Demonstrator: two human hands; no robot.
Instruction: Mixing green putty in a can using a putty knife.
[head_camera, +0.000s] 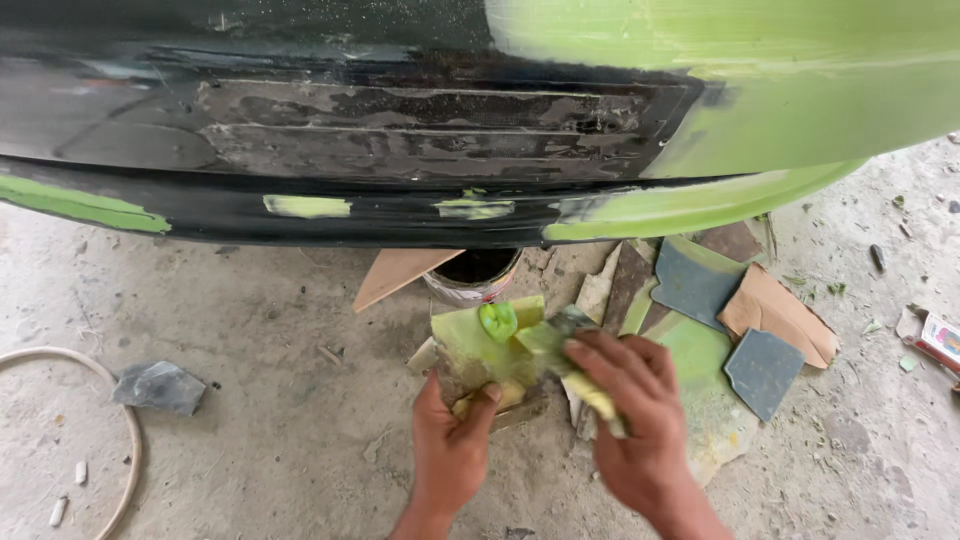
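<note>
My left hand (450, 440) grips the board (480, 355) carrying a putty blob (498, 320); right hand (630, 410) pinches the spreader (560, 335). Bumper (400, 150) part green-filled, dark sanded patches still bare, I judge.

Both bare forearms reach forward and down, close together; the left hand (452, 432) grips with thumb on top; the right hand (632, 410) curls knuckles-up, fingers clenched.

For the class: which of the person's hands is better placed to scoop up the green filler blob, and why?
The right hand: it grips the spreader, whose edge lies beside the green filler blob. The left hand holds the mixing board.
</note>
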